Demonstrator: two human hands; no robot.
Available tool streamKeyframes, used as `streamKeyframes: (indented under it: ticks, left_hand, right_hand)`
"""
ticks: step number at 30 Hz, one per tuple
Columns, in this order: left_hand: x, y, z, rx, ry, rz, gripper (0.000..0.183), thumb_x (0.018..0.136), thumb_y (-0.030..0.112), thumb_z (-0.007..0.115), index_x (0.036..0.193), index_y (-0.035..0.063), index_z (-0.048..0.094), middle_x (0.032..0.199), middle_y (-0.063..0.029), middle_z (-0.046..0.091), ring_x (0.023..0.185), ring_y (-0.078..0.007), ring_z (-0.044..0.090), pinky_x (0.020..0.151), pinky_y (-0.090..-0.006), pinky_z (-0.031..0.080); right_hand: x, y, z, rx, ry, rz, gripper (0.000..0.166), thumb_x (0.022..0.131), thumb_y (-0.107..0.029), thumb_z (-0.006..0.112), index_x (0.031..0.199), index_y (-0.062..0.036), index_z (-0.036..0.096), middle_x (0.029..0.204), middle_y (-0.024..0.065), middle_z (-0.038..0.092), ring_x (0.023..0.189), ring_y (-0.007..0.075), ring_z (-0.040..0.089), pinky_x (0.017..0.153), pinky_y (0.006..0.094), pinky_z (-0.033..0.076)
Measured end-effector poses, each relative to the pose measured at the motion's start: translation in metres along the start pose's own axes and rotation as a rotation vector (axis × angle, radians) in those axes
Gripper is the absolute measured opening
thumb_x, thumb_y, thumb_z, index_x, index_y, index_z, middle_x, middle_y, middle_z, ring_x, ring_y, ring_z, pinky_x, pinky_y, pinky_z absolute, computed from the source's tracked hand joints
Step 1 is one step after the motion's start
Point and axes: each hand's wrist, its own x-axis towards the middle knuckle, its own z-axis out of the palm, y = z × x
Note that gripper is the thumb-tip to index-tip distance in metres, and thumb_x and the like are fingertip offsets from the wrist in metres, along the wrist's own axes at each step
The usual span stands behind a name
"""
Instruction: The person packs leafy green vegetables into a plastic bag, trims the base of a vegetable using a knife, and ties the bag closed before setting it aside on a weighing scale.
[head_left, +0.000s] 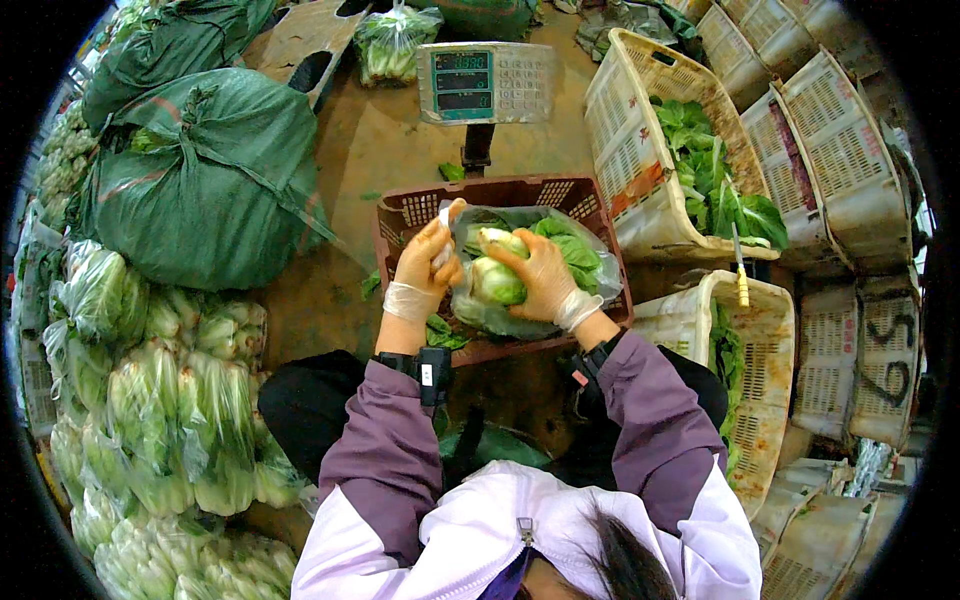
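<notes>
My left hand (425, 262), in a thin glove, pinches the gathered edge of a clear plastic bag (480, 321). The bag lies spread in a brown plastic crate (390, 225) in front of me. My gloved right hand (546, 279) grips a leafy green vegetable (495, 282) by its pale stem ends, over the bag's mouth. More green leaves (574, 259) show in the bag beyond that hand. A loose leaf (445, 334) lies at the crate's near side. The crate seems to rest on a scale, whose display (486, 82) stands behind it.
Bagged leafy vegetables (180, 420) are piled on the left, below a bulging green sack (217, 180). White crates with greens, one far (637, 157) and one near (761, 375), stand on the right. A yellow-handled knife (741, 281) sits at the near crate's rim.
</notes>
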Motion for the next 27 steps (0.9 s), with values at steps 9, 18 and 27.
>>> streamKeyframes:
  ticks: [9,18,27]
  left_hand:
    - [0.034,0.015,-0.009,-0.394,0.176,-0.178,0.025,0.090,0.022,0.051,0.109,0.0058,0.054,0.056,0.0029,0.041,0.037,-0.0055,0.025,0.036,-0.0215,0.023]
    - [0.041,0.027,-0.005,-0.481,0.002,-0.062,0.039,0.091,0.027,0.046,0.127,0.0128,0.043,0.064,-0.0043,0.053,0.036,-0.0047,0.030,0.035,-0.0184,0.027]
    - [-0.014,0.066,0.059,-0.036,-0.005,-0.591,0.037,0.092,0.031,0.046,0.127,0.0202,0.045,0.064,0.0066,0.048,0.035,-0.0043,0.024,0.036,-0.0194,0.021]
  right_hand:
    - [0.061,-0.031,0.013,-0.478,-0.345,0.060,0.077,0.057,-0.023,0.072,0.128,-0.0256,0.041,0.113,0.0179,0.044,0.101,0.0332,0.047,0.079,0.0429,0.041]
    - [0.021,-0.018,0.026,-0.424,-0.118,-0.130,0.059,0.063,-0.019,0.066,0.120,-0.0263,0.050,0.114,0.0164,0.043,0.099,0.0334,0.046,0.079,0.0452,0.040]
    - [0.099,0.012,0.076,-0.243,-0.539,0.075,0.057,0.058,-0.042,0.074,0.109,-0.0206,0.061,0.102,0.0066,0.062,0.092,0.0233,0.059,0.078,0.0363,0.047]
